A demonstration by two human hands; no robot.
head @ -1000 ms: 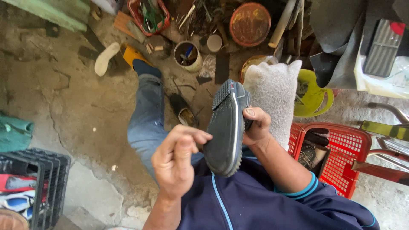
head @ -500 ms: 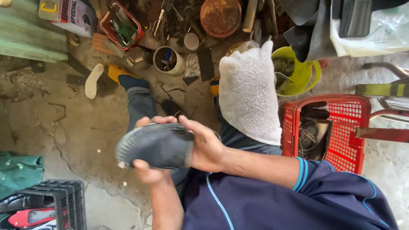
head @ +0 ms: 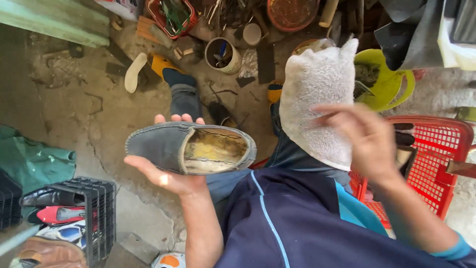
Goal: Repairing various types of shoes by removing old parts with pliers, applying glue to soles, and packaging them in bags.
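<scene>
My left hand holds a grey slip-on shoe from below, palm up, with the opening facing me and a yellowish worn insole showing inside. My right hand is off the shoe, raised to the right with fingers loosely spread and blurred, in front of a white towel draped over my right knee. It holds nothing that I can see.
A red plastic basket stands at the right, a yellow-green bowl behind it. Tins, tools and a rusty round dish crowd the ground ahead. A black crate with shoes sits at lower left, a green cloth beside it.
The shoe turned from sole-up to opening-up and now rests in my left hand alone. My right hand let go and moved away to the right.
</scene>
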